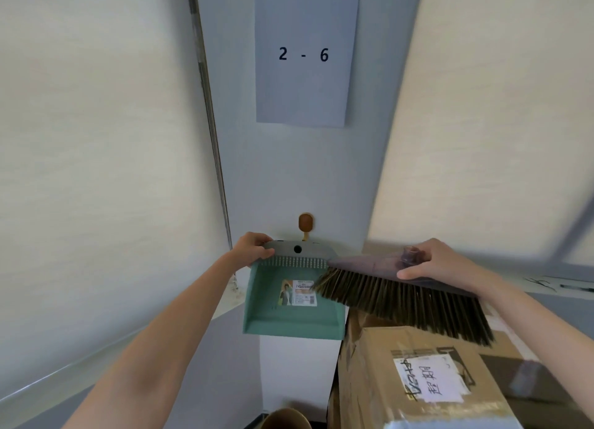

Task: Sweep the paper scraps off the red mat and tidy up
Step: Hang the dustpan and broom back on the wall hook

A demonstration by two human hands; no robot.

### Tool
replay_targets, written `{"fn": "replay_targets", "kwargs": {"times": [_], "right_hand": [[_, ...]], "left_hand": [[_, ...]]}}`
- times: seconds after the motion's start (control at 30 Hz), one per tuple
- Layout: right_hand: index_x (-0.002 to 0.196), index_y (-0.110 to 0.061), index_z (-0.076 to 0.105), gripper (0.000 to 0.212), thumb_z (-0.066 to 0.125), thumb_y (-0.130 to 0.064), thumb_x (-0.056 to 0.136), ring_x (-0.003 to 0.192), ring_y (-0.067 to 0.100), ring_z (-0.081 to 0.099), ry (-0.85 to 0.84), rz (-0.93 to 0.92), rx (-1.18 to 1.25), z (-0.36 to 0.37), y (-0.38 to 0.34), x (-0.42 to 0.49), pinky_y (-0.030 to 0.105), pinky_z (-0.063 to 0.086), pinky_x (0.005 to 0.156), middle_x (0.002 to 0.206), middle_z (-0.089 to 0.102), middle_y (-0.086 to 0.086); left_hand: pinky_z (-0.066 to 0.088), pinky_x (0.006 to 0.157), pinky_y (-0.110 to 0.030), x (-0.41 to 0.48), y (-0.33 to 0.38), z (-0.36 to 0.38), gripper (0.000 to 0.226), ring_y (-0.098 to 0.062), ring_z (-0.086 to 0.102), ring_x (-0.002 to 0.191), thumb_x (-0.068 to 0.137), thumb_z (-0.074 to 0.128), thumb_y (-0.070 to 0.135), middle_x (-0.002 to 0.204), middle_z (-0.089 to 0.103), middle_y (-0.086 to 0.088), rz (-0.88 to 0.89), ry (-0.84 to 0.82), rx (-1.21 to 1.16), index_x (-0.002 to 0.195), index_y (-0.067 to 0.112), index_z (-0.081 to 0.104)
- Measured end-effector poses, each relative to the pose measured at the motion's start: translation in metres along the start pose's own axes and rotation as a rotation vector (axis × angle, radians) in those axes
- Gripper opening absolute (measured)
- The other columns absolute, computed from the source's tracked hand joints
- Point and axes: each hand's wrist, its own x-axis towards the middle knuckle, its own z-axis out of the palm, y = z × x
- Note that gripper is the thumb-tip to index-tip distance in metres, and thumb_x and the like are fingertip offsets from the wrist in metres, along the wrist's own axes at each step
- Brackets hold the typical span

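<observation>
A green dustpan with a grey top edge hangs flat against the wall, its hole just below a brown wall hook. My left hand grips the dustpan's upper left corner. My right hand holds the head of a broom by its grey back, the brown bristles pointing down and to the left over the dustpan's right side. The red mat and the paper scraps are out of view.
A taped cardboard box with a handwritten label stands at the lower right, right under the bristles. A paper sheet marked "2 - 6" is stuck on the wall above. Pale blinds flank both sides. A brown round object shows at the bottom edge.
</observation>
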Motion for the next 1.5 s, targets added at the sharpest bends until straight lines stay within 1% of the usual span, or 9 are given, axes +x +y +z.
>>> {"fn": "replay_targets", "kwargs": {"times": [0.17, 0.5, 0.67, 0.77, 0.87, 0.97, 1.1, 1.23, 1.5], "right_hand": [[0.075, 0.004, 0.063, 0.047, 0.079, -0.04, 0.07, 0.056, 0.011, 0.042, -0.074, -0.071, 0.009, -0.012, 0.008, 0.027, 0.032, 0.027, 0.06, 0.058, 0.049, -0.001], [0.079, -0.01, 0.069, 0.028, 0.08, -0.036, 0.077, 0.053, 0.005, 0.043, -0.208, -0.138, -0.105, -0.007, 0.002, 0.037, 0.028, 0.027, 0.058, 0.059, 0.052, -0.007], [0.063, -0.013, 0.06, 0.036, 0.082, -0.039, 0.071, 0.049, 0.004, 0.038, -0.178, -0.155, -0.091, -0.019, -0.003, 0.029, 0.029, 0.025, 0.056, 0.05, 0.046, -0.009], [0.08, -0.014, 0.073, 0.038, 0.082, -0.048, 0.066, 0.064, 0.02, 0.059, -0.134, -0.17, -0.034, -0.035, -0.01, 0.024, 0.034, 0.039, 0.066, 0.07, 0.07, 0.0], [0.094, -0.024, 0.077, 0.023, 0.078, -0.032, 0.072, 0.088, 0.012, 0.067, -0.015, -0.187, 0.055, -0.053, -0.023, 0.023, 0.036, 0.047, 0.084, 0.092, 0.076, -0.006], [0.097, -0.022, 0.074, 0.026, 0.077, -0.028, 0.073, 0.086, 0.003, 0.067, 0.096, -0.223, 0.17, -0.06, -0.043, 0.034, 0.029, 0.046, 0.08, 0.095, 0.074, -0.011], [0.094, -0.028, 0.062, 0.026, 0.079, -0.018, 0.078, 0.074, -0.008, 0.061, 0.167, -0.313, 0.141, -0.047, -0.083, 0.064, 0.018, 0.044, 0.072, 0.09, 0.067, -0.007], [0.089, -0.017, 0.061, 0.026, 0.081, -0.027, 0.076, 0.078, 0.001, 0.057, 0.272, -0.425, 0.037, -0.019, -0.123, 0.088, 0.023, 0.041, 0.07, 0.087, 0.064, -0.006], [0.107, -0.017, 0.057, 0.042, 0.082, -0.018, 0.073, 0.095, 0.014, 0.059, 0.382, -0.444, 0.119, 0.043, -0.152, 0.125, 0.025, 0.045, 0.084, 0.101, 0.066, -0.003]], "left_hand": [[0.051, 0.059, -0.024, 0.018, 0.001, -0.006, 0.018, -0.021, 0.061, 0.087, 0.093, 0.059, 0.021, 0.098, 0.066, -0.002, 0.035, -0.067, -0.013, 0.111, 0.016, 0.063], [0.055, 0.075, -0.041, 0.041, 0.018, 0.0, 0.02, -0.027, 0.058, 0.087, 0.093, 0.057, 0.018, 0.104, 0.064, -0.016, -0.039, -0.11, -0.012, 0.112, 0.013, 0.063], [0.047, 0.054, -0.028, 0.042, 0.013, 0.012, 0.021, -0.019, 0.051, 0.069, 0.092, 0.057, 0.013, 0.085, 0.057, -0.008, -0.116, -0.084, -0.049, 0.112, 0.008, 0.062], [0.052, 0.061, -0.028, 0.039, 0.006, 0.015, 0.017, -0.017, 0.056, 0.075, 0.094, 0.058, 0.015, 0.094, 0.058, -0.006, -0.156, -0.089, -0.116, 0.111, 0.014, 0.058], [0.054, 0.067, -0.026, 0.036, -0.008, 0.015, 0.034, -0.02, 0.06, 0.089, 0.092, 0.064, 0.03, 0.106, 0.062, -0.007, -0.154, -0.066, -0.145, 0.12, 0.011, 0.057], [0.057, 0.078, -0.032, 0.037, -0.012, 0.012, 0.047, -0.025, 0.061, 0.101, 0.09, 0.065, 0.037, 0.116, 0.062, -0.007, -0.108, -0.048, -0.094, 0.126, 0.009, 0.056], [0.056, 0.068, -0.028, 0.034, -0.007, 0.004, 0.052, -0.024, 0.057, 0.106, 0.092, 0.059, 0.043, 0.123, 0.057, -0.006, -0.087, -0.115, 0.019, 0.131, 0.009, 0.053], [0.05, 0.082, -0.026, 0.028, -0.01, -0.013, 0.056, -0.021, 0.056, 0.109, 0.09, 0.065, 0.036, 0.13, 0.057, -0.006, 0.035, -0.036, 0.148, 0.136, 0.008, 0.05], [0.06, 0.072, -0.036, 0.006, -0.028, -0.07, 0.051, -0.03, 0.065, 0.099, 0.086, 0.056, -0.013, 0.114, 0.064, -0.019, -0.061, 0.331, -0.861, 0.135, 0.001, 0.047]]}}
